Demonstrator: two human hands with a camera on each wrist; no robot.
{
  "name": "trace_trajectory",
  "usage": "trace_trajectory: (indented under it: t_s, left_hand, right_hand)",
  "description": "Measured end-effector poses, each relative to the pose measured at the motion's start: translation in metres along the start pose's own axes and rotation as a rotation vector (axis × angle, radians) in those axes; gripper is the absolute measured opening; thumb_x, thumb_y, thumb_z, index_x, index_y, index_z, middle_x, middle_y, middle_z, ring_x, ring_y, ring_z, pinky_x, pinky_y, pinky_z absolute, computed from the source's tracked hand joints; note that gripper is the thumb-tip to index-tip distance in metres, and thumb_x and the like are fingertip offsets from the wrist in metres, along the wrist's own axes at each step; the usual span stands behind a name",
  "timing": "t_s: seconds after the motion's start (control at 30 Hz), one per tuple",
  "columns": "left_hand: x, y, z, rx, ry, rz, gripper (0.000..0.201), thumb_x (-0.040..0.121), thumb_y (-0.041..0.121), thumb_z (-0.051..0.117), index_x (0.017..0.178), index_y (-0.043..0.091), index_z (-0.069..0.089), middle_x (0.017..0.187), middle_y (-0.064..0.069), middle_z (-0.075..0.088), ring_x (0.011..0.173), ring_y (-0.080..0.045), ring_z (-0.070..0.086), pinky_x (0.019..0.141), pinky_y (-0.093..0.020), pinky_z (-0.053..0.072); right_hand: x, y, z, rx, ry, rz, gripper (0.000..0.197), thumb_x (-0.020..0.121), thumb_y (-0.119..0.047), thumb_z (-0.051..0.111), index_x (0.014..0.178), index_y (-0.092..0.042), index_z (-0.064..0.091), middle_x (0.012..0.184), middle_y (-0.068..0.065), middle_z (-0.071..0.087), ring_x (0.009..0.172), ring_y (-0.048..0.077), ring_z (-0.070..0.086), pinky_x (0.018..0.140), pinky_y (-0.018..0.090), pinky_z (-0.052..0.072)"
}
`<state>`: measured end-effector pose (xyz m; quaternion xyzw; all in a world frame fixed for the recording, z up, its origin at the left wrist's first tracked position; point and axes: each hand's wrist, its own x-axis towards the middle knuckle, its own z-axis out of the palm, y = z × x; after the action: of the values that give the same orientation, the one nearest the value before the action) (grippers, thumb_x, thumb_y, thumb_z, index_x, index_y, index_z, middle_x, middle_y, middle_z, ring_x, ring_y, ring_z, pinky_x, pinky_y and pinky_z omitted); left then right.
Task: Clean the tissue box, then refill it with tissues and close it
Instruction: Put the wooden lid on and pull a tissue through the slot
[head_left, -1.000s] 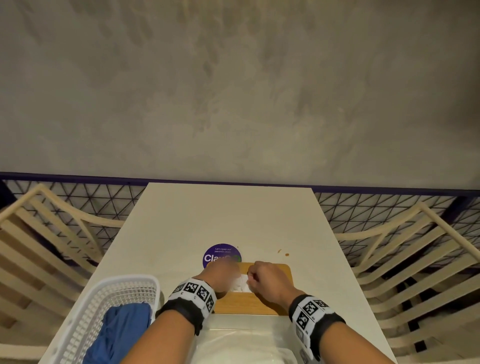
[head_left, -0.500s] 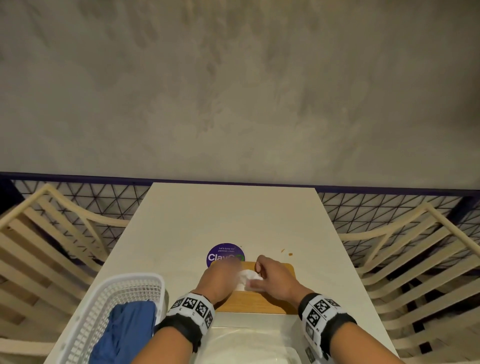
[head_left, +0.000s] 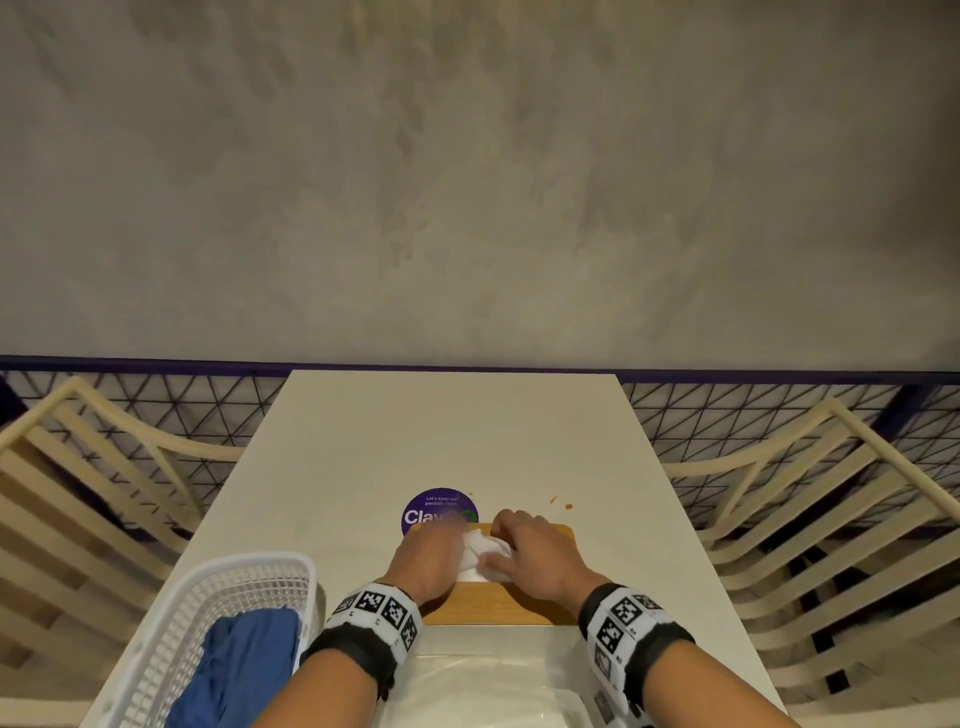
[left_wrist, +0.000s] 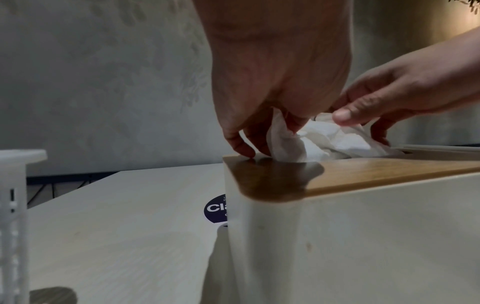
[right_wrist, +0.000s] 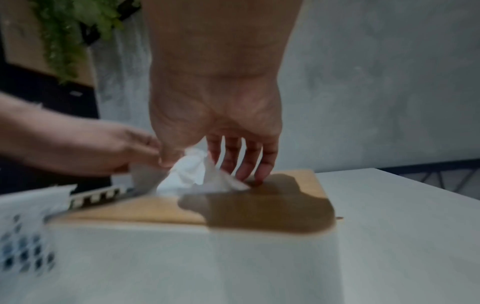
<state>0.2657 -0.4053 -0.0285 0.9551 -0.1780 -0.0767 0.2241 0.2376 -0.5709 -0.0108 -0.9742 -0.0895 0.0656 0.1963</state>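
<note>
The tissue box (left_wrist: 363, 236) is white with a wooden lid (head_left: 498, 603) and stands on the table near me. A crumpled white tissue (head_left: 483, 558) sticks up from the slot in the lid. My left hand (head_left: 431, 556) holds the tissue's left end between its fingers, with fingertips touching the lid (left_wrist: 376, 170). My right hand (head_left: 535, 551) pinches the tissue's right side (right_wrist: 194, 174) between thumb and forefinger. Its other fingers (right_wrist: 249, 166) rest on the lid (right_wrist: 155, 209). The slot itself is hidden under the tissue (left_wrist: 311, 144).
A white plastic basket (head_left: 171, 623) with a blue cloth (head_left: 244, 665) stands at the near left. A round purple sticker (head_left: 436, 512) and a few crumbs (head_left: 561, 503) lie beyond the box. Clear plastic wrapping (head_left: 493, 691) lies at the near edge. Slatted chairs (head_left: 831, 519) flank the table.
More of the tissue now stands bunched up above the lid between my hands. Both hands stay on the box top, with the right hand shifted slightly.
</note>
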Motion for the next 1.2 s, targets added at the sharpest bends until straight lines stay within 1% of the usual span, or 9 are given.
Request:
trace_trajectory:
  t_s: [0.1,0.17,0.27,0.37,0.5,0.6,0.7,1.03,1.2]
  left_hand:
    - [0.001,-0.001,0.0,-0.065,-0.007,-0.002,0.023,0.096,0.023,0.038,0.109,0.015,0.055,0.106,-0.007,0.066,0.096,-0.025,0.059,0.08,-0.034,0.046]
    - [0.0,-0.003,-0.002,-0.179,-0.067,-0.012,0.014,0.086,0.03,0.058,0.097,0.023,0.054,0.099,-0.001,0.065,0.09,-0.02,0.057,0.077,-0.032,0.044]
    - [-0.002,-0.009,-0.002,-0.292,-0.165,-0.013,0.035,0.067,0.028,0.079,0.094,0.025,0.057,0.093,0.005,0.061,0.085,-0.014,0.055,0.069,-0.022,0.041]
    - [-0.006,-0.012,-0.003,-0.191,-0.079,0.003,0.006,0.076,0.016,0.07,0.08,0.015,0.065,0.079,0.003,0.06,0.08,-0.018,0.057,0.068,-0.025,0.045]
    - [-0.011,-0.016,0.002,-0.017,-0.003,0.009,0.011,0.083,0.02,0.063,0.073,0.017,0.065,0.078,0.002,0.057,0.087,-0.018,0.051,0.075,-0.027,0.042]
    - [-0.01,-0.014,0.004,0.06,0.011,0.027,0.012,0.084,0.018,0.06,0.081,0.011,0.069,0.085,-0.003,0.063,0.096,-0.02,0.053,0.073,-0.025,0.038]
    - [-0.008,-0.014,0.005,0.082,0.02,0.018,0.015,0.086,0.012,0.056,0.085,0.012,0.071,0.085,-0.001,0.063,0.098,-0.02,0.055,0.076,-0.026,0.043]
    - [-0.009,-0.009,0.002,0.125,0.001,-0.005,0.022,0.086,0.003,0.052,0.093,0.009,0.072,0.1,-0.01,0.068,0.096,-0.023,0.059,0.069,-0.023,0.037]
    - [-0.009,-0.008,0.002,0.147,0.021,0.002,0.026,0.086,0.001,0.05,0.097,0.012,0.071,0.105,-0.009,0.066,0.103,-0.022,0.055,0.074,-0.024,0.039]
  right_hand:
    - [-0.004,-0.007,0.014,-0.157,0.021,0.022,0.053,0.08,-0.053,0.06,0.117,-0.018,0.046,0.113,0.002,0.056,0.1,0.024,0.05,0.07,0.033,0.038]
    - [-0.001,-0.01,0.016,-0.166,0.052,0.053,0.044,0.083,-0.042,0.061,0.115,-0.015,0.05,0.112,0.004,0.058,0.1,0.025,0.053,0.069,0.031,0.037]
    - [0.002,-0.008,0.011,-0.144,0.064,0.06,0.021,0.087,-0.017,0.053,0.105,-0.012,0.062,0.105,0.009,0.064,0.094,0.026,0.057,0.063,0.027,0.033]
    - [0.0,-0.006,0.01,-0.141,0.06,0.052,0.022,0.089,-0.012,0.047,0.101,-0.01,0.065,0.103,0.011,0.064,0.093,0.027,0.057,0.063,0.028,0.034]
    - [-0.009,-0.013,0.021,-0.217,0.066,0.048,0.031,0.091,-0.02,0.048,0.121,-0.012,0.052,0.121,0.008,0.056,0.11,0.028,0.048,0.081,0.035,0.045]
    - [-0.011,-0.016,0.025,-0.207,0.129,0.111,0.038,0.091,-0.03,0.053,0.124,-0.013,0.044,0.122,0.007,0.055,0.11,0.027,0.049,0.079,0.035,0.046]
    - [-0.009,-0.013,0.019,-0.221,0.122,0.118,0.037,0.089,-0.009,0.054,0.123,-0.011,0.041,0.122,0.009,0.053,0.106,0.027,0.051,0.077,0.034,0.046]
    - [-0.009,0.013,-0.003,0.021,-0.093,0.127,0.023,0.083,-0.002,0.05,0.068,-0.013,0.062,0.071,0.004,0.055,0.073,0.022,0.052,0.055,0.024,0.034]
    - [-0.012,-0.011,0.014,-0.185,-0.012,0.218,0.033,0.092,-0.028,0.046,0.121,-0.013,0.051,0.125,0.009,0.052,0.116,0.029,0.044,0.094,0.038,0.036]
